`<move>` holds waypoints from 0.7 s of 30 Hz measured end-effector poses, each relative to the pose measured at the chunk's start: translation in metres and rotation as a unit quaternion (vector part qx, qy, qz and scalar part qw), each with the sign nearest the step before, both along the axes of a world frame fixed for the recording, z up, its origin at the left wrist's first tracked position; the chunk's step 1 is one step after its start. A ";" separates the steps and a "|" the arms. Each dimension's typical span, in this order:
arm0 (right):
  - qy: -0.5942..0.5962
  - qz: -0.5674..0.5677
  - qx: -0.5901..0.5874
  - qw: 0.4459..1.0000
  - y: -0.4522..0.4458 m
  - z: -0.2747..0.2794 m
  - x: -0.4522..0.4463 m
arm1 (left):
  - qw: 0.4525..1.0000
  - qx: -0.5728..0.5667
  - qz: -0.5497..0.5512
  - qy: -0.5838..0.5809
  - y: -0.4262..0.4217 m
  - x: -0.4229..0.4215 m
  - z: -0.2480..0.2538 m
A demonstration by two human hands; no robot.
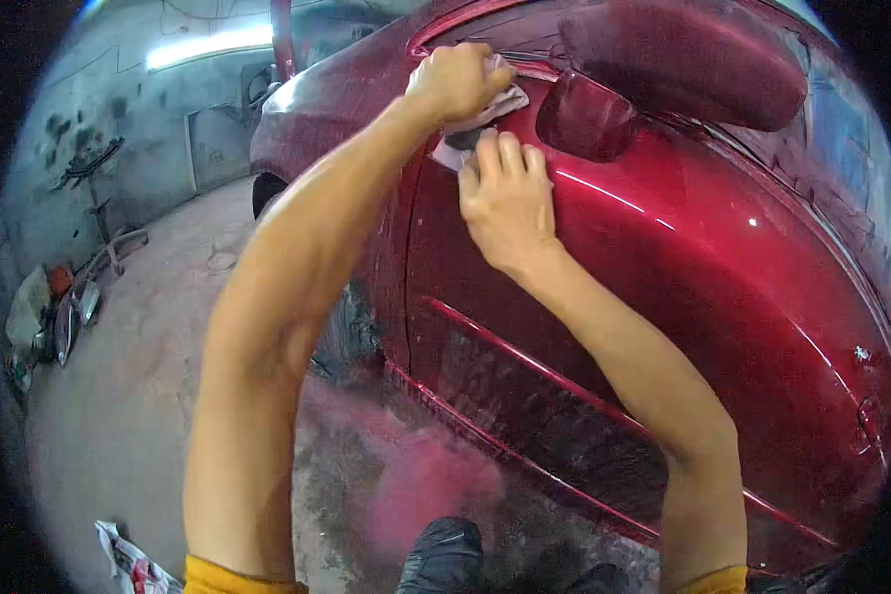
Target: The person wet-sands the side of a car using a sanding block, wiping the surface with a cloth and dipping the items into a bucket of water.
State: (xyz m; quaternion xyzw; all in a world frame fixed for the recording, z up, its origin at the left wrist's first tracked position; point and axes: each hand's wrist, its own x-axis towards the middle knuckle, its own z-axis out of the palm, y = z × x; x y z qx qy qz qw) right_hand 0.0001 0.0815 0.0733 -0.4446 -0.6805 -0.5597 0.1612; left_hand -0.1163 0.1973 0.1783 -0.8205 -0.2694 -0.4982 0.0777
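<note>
A dark red car door (624, 277) fills the right of the view, with a mirror (688, 59) at its upper part. My left hand (460, 81) is closed round a whitish crumpled cloth (505, 103) at the door's upper front corner. Just below and right of it, my right hand (510, 198) rests against the red panel with its fingers bent. A pale sheet with a dark patch (452, 153) lies at its fingertips; whether the fingers grip it is hard to tell.
A metal stand (104, 218) is by the left wall, with assorted items (32, 307) on the floor. Crumpled paper (124, 554) lies at the lower left. My shoe (445, 554) is at the bottom, beside pink dust on the floor (431, 485).
</note>
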 end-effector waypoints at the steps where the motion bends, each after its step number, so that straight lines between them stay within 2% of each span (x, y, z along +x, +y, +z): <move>1: -0.042 -0.011 0.038 0.998 0.000 -0.007 -0.001 | 0.999 0.027 -0.005 -0.023 -0.003 0.001 -0.009; 2: -0.085 -0.026 0.079 0.993 -0.003 -0.016 0.003 | 0.997 0.057 -0.015 -0.046 -0.005 0.005 -0.012; 3: -0.099 -0.001 0.063 0.993 -0.007 -0.020 0.010 | 0.994 -0.021 0.008 -0.105 0.004 0.012 -0.019; 4: -0.142 0.018 0.009 0.990 -0.013 -0.020 0.017 | 0.995 -0.015 0.029 -0.094 0.003 0.010 -0.018; 6: -0.218 0.032 -0.063 0.973 -0.024 -0.019 0.027 | 0.999 0.046 -0.002 0.005 -0.009 -0.004 -0.012; 8: -0.188 0.031 -0.087 0.978 -0.021 -0.003 0.026 | 0.989 -0.089 -0.080 -0.090 0.021 0.005 -0.010; 10: -0.133 0.016 0.004 0.991 -0.010 0.023 0.021 | 0.950 -0.188 -0.151 -0.199 0.054 0.010 -0.017; 12: -0.122 -0.024 -0.005 0.992 -0.011 0.028 0.008 | 0.886 -0.261 -0.221 -0.312 0.075 0.010 -0.025; 13: -0.107 -0.033 0.005 0.994 -0.010 0.026 0.005 | 0.843 -0.329 -0.305 -0.296 0.046 -0.005 -0.024; 16: -0.092 -0.021 0.055 0.994 -0.004 0.008 0.008 | 0.906 -0.190 -0.126 -0.356 0.043 0.006 -0.034; 17: -0.095 -0.020 0.060 0.993 -0.009 0.001 0.010 | 0.939 -0.126 -0.136 -0.289 0.028 0.002 -0.040; 18: -0.102 -0.020 0.064 0.993 -0.014 0.001 0.011 | 0.956 -0.134 -0.095 -0.244 0.018 -0.001 -0.038; 20: -0.108 -0.043 0.044 0.992 -0.019 0.004 0.012 | 0.889 -0.278 -0.257 -0.258 0.046 -0.003 -0.043; 21: -0.099 -0.062 0.035 0.992 -0.019 0.007 0.007 | 0.865 -0.274 -0.277 -0.315 0.034 -0.007 -0.047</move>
